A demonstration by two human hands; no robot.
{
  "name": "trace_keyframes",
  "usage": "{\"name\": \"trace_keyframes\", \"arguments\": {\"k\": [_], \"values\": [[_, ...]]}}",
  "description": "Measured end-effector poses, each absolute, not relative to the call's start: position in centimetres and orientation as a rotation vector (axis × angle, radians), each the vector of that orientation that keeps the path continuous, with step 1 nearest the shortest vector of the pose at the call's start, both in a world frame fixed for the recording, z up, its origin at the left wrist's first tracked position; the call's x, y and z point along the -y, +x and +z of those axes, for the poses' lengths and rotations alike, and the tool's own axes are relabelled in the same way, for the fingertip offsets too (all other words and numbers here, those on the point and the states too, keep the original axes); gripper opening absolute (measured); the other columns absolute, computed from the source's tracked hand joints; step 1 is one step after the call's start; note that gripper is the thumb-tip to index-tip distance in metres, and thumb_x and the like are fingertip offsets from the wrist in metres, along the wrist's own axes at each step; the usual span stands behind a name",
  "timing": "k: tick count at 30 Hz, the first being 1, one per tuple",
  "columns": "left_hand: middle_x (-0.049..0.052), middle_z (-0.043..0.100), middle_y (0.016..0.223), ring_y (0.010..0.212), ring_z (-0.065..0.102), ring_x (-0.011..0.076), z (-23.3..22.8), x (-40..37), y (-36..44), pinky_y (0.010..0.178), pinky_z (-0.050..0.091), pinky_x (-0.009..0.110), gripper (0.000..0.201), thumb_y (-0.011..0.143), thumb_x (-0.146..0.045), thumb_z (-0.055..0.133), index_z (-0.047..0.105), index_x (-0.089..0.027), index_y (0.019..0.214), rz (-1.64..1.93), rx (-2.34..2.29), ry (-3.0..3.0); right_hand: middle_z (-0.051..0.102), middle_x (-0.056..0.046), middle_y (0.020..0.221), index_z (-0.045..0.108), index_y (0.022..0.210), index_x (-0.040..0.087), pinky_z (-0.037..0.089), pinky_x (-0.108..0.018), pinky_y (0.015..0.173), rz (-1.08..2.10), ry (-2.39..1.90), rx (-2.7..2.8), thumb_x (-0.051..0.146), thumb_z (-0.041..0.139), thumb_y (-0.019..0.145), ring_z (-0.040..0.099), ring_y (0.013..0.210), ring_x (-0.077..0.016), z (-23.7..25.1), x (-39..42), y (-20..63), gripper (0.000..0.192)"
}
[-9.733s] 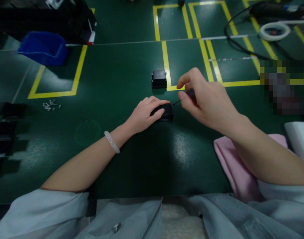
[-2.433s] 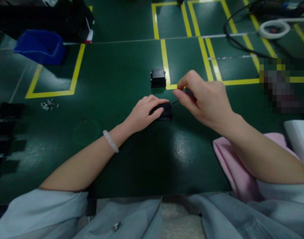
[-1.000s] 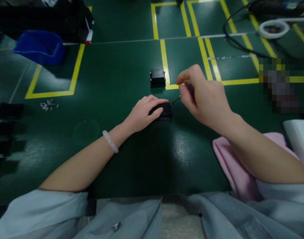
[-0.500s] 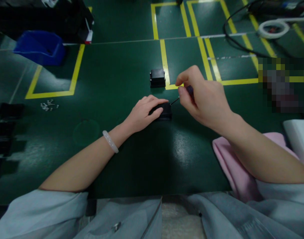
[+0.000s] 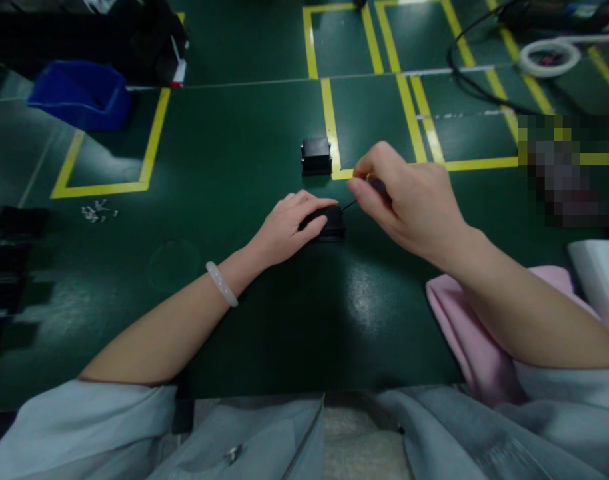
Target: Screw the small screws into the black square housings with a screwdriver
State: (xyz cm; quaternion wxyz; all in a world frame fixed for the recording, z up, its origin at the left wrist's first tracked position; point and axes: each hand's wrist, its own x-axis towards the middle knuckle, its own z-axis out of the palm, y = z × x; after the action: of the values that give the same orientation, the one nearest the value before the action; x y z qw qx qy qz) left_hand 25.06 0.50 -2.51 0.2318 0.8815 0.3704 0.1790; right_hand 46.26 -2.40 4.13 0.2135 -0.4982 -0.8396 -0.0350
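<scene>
Black box (image 5: 328,224) pinned under left hand (image 5: 289,227), thin tool (image 5: 364,193) pinched in right hand (image 5: 409,200), now lowered slightly toward green table (image 5: 234,167).

A blue bin (image 5: 79,95) far left, loose small parts (image 5: 98,212) nearby, a white ring (image 5: 549,57) far right, pink cloth (image 5: 472,340)

Dark green work surface (image 5: 244,133), glossy, with soft glare patches at lower centre and left. Yellow tape lines (image 5: 329,113): 1 large outlined bay at upper left, several smaller rectangular bays across upper centre and upper right. Blue plastic bin (image 5: 79,93), upper left, beside dark equipment. Scatter of small pale parts (image 5: 98,211), left. Black cable (image 5: 477,87) and white tape ring (image 5: 548,56), upper right. Pink cloth (image 5: 464,333), lower right. Dark stacked items (image 5: 4,267) along left edge.
</scene>
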Motion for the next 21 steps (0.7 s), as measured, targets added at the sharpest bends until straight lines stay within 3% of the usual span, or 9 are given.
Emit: {"name": "trace_keyframes", "arguments": {"k": [7, 13, 21], "values": [[0.006, 0.058, 0.112, 0.102, 0.052, 0.0204, -2.36, -0.5, 25.03, 0.09, 0.039, 0.034, 0.04, 0.098, -0.036, 0.037, 0.054, -0.022, 0.131, 0.475, -1.022, 2.412, 0.064, -0.004, 0.08, 0.051, 0.109, 0.017, 0.039, -0.028, 0.059, -0.054, -1.394, 2.301, 0.034, 0.026, 0.098, 0.06, 0.064, -0.0138, 4.31, 2.43, 46.21, 0.033], [0.006, 0.058, 0.111, 0.103, 0.052, 0.0206, -2.5, -0.46, 25.0, 0.091, 0.04, 0.034, 0.04, 0.098, -0.037, 0.037, 0.054, -0.022, 0.131, 0.495, -1.015, 2.416, 0.063, -0.002, 0.073, 0.053, 0.103, 0.018, 0.035, -0.027, 0.055, -0.076, -1.391, 2.34, 0.046, 0.02, 0.099, 0.059, 0.059, -0.013, 4.16, 2.41, 46.29, 0.043], [0.006, 0.059, 0.112, 0.102, 0.052, 0.021, -2.36, -0.45, 25.05, 0.09, 0.04, 0.035, 0.04, 0.097, -0.037, 0.037, 0.054, -0.022, 0.131, 0.472, -1.032, 2.412, 0.066, -0.004, 0.083, 0.052, 0.107, 0.018, 0.04, -0.027, 0.06, -0.038, -1.371, 2.315, 0.038, 0.024, 0.098, 0.063, 0.068, -0.0147, 4.36, 2.41, 46.24, 0.035]]}}
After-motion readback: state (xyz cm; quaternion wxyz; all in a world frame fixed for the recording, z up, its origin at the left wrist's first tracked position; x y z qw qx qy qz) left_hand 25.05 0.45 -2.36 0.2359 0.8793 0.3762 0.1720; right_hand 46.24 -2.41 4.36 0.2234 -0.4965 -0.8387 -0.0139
